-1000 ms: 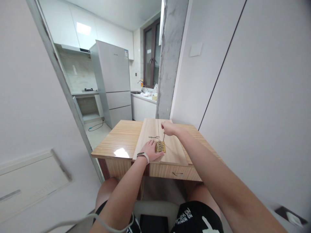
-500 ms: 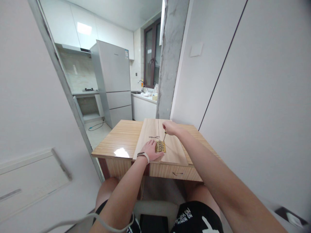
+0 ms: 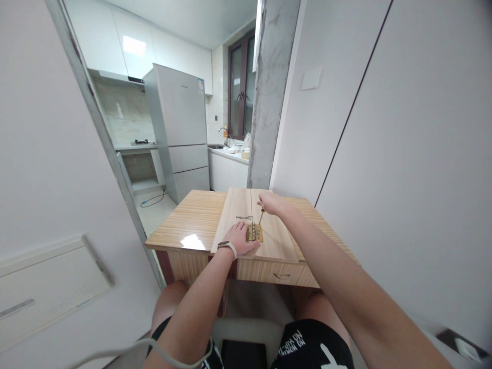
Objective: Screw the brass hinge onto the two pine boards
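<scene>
A brass hinge (image 3: 254,233) lies flat across the seam between two pale wooden boards (image 3: 277,241). My left hand (image 3: 239,239) rests spread on the boards, with thumb and fingers around the hinge's left and near sides. Closed round the handle of a screwdriver (image 3: 262,216), my right hand (image 3: 270,203) holds it nearly upright. The screwdriver's tip meets the far right part of the hinge; the screw under it is too small to make out. Several loose screws (image 3: 243,218) lie on the left board, just beyond my left hand.
The boards lie on a wood-grain desk (image 3: 184,215) with a drawer (image 3: 282,277) at its front. A white wall (image 3: 384,154) stands close on the right. Beyond the desk are a grey fridge (image 3: 182,118) and a kitchen counter (image 3: 230,169). A pale cable (image 3: 154,344) crosses near my left arm.
Both hands keep nearly the same places. My right hand's grip on the screwdriver handle has turned slightly; the hinge and boards look unmoved.
</scene>
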A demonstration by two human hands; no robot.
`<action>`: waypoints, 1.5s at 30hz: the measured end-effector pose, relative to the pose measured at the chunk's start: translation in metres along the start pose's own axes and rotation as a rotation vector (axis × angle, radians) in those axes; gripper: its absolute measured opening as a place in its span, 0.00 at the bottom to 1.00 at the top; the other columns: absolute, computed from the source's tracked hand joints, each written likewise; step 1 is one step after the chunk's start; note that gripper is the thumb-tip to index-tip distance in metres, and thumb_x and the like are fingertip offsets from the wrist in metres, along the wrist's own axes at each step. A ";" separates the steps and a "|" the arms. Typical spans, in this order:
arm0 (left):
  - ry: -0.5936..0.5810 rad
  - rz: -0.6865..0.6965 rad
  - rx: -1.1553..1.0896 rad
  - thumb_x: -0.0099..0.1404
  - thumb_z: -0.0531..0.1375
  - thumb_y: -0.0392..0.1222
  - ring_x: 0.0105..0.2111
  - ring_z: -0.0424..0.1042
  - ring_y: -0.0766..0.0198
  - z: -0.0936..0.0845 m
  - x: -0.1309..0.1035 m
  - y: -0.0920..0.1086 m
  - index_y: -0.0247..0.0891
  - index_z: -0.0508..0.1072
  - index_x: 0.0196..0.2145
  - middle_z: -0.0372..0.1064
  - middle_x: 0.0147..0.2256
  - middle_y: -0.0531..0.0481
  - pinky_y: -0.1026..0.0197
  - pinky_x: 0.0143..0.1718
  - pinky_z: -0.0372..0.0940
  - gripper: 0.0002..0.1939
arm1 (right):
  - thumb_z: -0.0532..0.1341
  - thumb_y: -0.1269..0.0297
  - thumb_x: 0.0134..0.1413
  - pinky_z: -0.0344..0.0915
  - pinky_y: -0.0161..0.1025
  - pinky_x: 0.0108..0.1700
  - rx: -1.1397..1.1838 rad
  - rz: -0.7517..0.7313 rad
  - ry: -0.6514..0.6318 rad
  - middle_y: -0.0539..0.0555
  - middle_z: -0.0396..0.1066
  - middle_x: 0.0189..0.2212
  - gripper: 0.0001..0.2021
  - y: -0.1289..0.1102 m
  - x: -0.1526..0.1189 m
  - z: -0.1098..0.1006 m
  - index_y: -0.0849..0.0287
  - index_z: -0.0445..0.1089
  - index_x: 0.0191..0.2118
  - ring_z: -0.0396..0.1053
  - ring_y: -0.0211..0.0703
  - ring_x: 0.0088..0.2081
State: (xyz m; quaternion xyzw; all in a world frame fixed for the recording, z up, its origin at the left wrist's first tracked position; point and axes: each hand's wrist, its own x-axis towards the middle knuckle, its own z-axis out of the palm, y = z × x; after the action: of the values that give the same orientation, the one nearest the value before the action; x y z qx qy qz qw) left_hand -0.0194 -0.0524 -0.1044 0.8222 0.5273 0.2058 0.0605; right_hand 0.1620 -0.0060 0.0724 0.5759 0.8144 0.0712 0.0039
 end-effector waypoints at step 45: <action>0.010 0.025 -0.001 0.62 0.54 0.79 0.70 0.56 0.41 0.000 0.000 -0.001 0.38 0.65 0.66 0.59 0.68 0.36 0.44 0.71 0.51 0.49 | 0.59 0.75 0.62 0.64 0.35 0.44 0.091 -0.031 -0.019 0.63 0.75 0.52 0.13 -0.003 -0.005 -0.004 0.63 0.73 0.51 0.73 0.48 0.50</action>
State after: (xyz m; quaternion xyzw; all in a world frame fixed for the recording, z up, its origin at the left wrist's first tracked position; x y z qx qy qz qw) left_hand -0.0205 -0.0517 -0.1046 0.8277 0.5172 0.2107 0.0556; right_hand 0.1608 -0.0122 0.0754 0.5636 0.8255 0.0285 -0.0136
